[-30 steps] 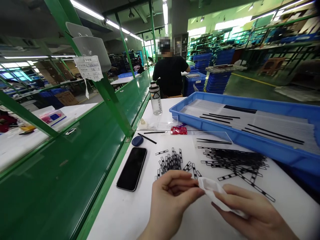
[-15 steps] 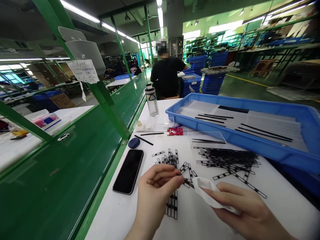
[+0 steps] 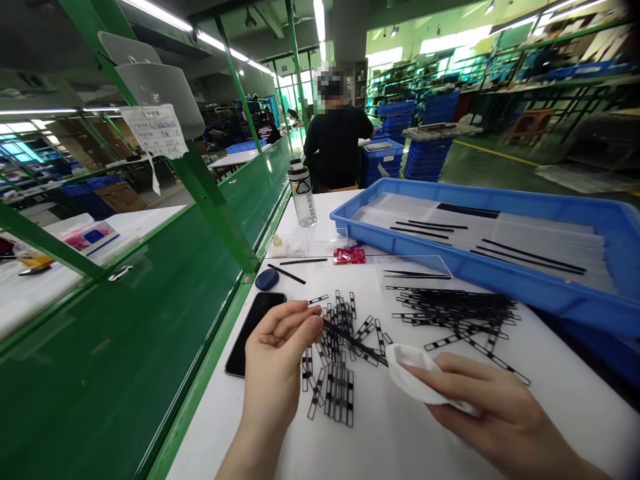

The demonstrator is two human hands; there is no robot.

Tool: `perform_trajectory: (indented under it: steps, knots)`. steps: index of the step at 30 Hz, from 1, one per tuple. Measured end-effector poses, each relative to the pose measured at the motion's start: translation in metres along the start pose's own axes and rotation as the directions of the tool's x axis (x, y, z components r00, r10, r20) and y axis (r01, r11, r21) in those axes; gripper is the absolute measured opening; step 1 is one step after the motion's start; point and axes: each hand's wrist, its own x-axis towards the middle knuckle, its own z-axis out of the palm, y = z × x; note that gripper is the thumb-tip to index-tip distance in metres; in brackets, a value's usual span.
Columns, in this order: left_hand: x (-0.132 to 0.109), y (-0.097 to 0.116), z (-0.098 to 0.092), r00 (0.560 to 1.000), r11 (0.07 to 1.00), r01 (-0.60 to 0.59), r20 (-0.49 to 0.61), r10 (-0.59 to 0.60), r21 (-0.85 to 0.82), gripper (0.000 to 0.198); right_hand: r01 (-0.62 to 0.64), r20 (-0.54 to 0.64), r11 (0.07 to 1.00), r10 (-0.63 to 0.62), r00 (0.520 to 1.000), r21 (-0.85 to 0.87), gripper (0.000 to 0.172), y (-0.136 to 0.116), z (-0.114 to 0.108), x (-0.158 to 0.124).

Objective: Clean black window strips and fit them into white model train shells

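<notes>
The right hand (image 3: 480, 400) is clamping its fingers on a crumpled white cloth (image 3: 417, 380), while the left hand (image 3: 280, 360) is pinching a thin black strip (image 3: 355, 341) that is running to the cloth. Hanging above the desk (image 3: 390, 440) and its windowed black pieces (image 3: 343, 397), the strip is looking light, bendy and easily creased, so its ends are seeming the safest hold. Beyond, a blue tray (image 3: 530, 287) is holding long dark lengths (image 3: 534, 255).

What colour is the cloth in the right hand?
White: the cloth in the right hand shows best in the head view.
</notes>
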Motion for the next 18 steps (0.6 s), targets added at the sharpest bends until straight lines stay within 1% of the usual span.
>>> perform_trajectory:
  steps: [7,12,18]
  knots:
    - [0.0026,0.0005,0.0007,1.000,0.998,0.021,-0.009,-0.021,-0.051,0.040,-0.022,-0.004,1.000,0.022,1.000,0.011,0.046,0.0056,0.0003,-0.0082]
    - [0.0034,-0.0011,0.0008,0.999,0.995,0.032,-0.033,-0.036,-0.093,0.038,-0.048,-0.071,0.998,0.051,0.996,0.040,0.045,0.0063,-0.0013,-0.0096]
    - [0.0056,-0.0054,0.0018,0.995,0.991,0.000,-0.095,-0.012,-0.135,0.039,-0.056,-0.144,0.992,0.072,0.987,0.114,0.037,0.0022,-0.0031,-0.0016]
